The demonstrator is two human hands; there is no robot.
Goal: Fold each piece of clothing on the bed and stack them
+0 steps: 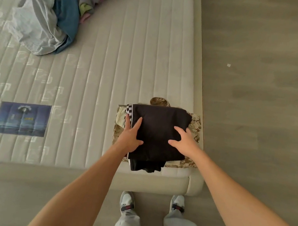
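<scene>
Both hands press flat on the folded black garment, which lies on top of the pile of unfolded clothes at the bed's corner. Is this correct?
Not quite. In the head view both the left hand and right hand do press flat on the folded black garment, but it lies on a folded camouflage garment at the bed's corner. The pile of unfolded clothes sits apart, farther up the mattress.

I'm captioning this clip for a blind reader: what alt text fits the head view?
Both hands, left hand and right hand, press flat on a folded black garment topping a stack on a camouflage garment at the mattress corner. A pile of unfolded clothes lies farther up the bed.
</scene>
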